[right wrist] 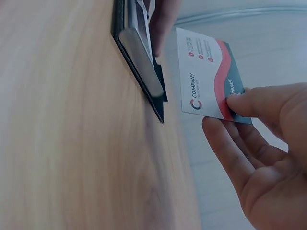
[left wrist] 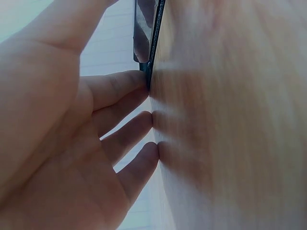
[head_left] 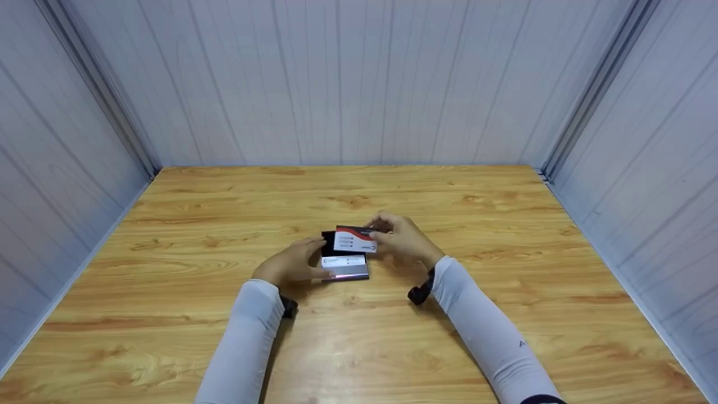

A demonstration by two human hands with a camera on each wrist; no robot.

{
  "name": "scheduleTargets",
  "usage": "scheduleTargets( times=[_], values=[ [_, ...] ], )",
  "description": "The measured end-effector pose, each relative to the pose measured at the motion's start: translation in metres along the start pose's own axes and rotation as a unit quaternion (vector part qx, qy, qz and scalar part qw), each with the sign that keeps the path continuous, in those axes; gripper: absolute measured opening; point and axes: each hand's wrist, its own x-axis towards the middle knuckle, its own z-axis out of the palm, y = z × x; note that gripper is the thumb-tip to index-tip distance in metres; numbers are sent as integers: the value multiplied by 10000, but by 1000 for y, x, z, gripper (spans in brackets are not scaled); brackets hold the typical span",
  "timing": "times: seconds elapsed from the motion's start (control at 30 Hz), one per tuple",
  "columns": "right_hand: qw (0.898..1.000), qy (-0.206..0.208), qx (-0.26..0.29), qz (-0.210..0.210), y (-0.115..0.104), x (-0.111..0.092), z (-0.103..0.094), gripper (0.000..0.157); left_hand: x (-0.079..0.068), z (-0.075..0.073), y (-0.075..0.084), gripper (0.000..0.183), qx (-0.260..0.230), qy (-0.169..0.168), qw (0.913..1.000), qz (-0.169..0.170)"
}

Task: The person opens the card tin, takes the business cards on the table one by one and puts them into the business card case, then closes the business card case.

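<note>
My right hand (head_left: 406,240) pinches a business card (head_left: 353,242) between thumb and fingers. The card is white with a red wave and a dark band; in the right wrist view it is raised off the table. Below it lies an opened business card case (head_left: 352,270), with a silver front half and a black lid behind. A white printed card (head_left: 343,261) shows in the case. My left hand (head_left: 290,262) is at the left side of the case, thumb on the front part, index fingertip at the lid. Its other fingertips (left wrist: 152,152) touch the table in the left wrist view.
The case lies on a wood-grain table (head_left: 348,336). Pale panelled walls (head_left: 359,84) enclose the table at the back and both sides. Dark wrist devices (head_left: 420,292) sit on both wrists over white sleeves.
</note>
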Motion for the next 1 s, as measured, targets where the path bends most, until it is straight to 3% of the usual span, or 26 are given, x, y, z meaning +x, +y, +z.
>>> scheduleTargets(
  times=[0.37,0.67,1.0],
  values=[
    [9996,-80,-230,-142,-5,3,22,23,2,0,1,88,-155,130,9998,41],
    [9973,-446,-565,-105,-4,1,23,25,2,0,0,93,-56,47,9999,-121],
    [9947,-733,-719,10,-2,0,24,28,3,-2,0,91,42,-9,10000,72]
  ],
)
